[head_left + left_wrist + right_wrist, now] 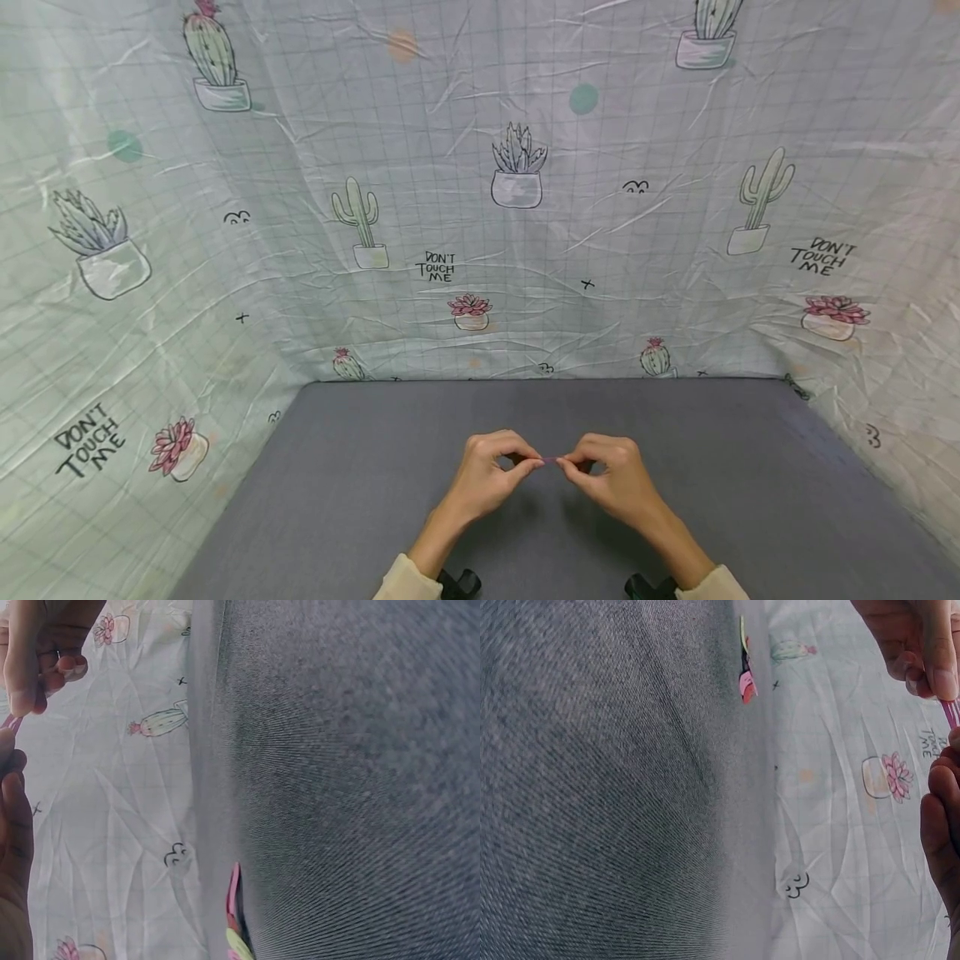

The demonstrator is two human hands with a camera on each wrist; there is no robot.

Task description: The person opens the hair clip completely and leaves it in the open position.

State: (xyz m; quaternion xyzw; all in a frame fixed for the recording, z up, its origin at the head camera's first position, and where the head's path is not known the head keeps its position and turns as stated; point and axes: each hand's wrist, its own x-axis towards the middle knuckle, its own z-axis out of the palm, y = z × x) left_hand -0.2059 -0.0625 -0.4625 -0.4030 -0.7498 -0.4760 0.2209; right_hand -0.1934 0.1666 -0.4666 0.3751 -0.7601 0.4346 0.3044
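Both hands pinch a small, thin pink-purple strip [551, 460] between them, a short length showing in the gap between the fingertips. My left hand [486, 473] grips its left end with thumb and index finger, and my right hand [613, 477] pinches the right end the same way. In the right wrist view the strip [951, 712] shows pale lines along its length. The left wrist view catches only a sliver of it between the left hand [13, 847] and the right hand [52, 645]. Their shadows fall on the table below.
A dark grey table [360, 442] lies under the hands. On it, a small pink, yellow and black thing [236, 915] shows in the left wrist view; similar colourful pieces [746, 675] appear in the right wrist view. A cactus-print curtain [420, 167] stands around the back and sides.
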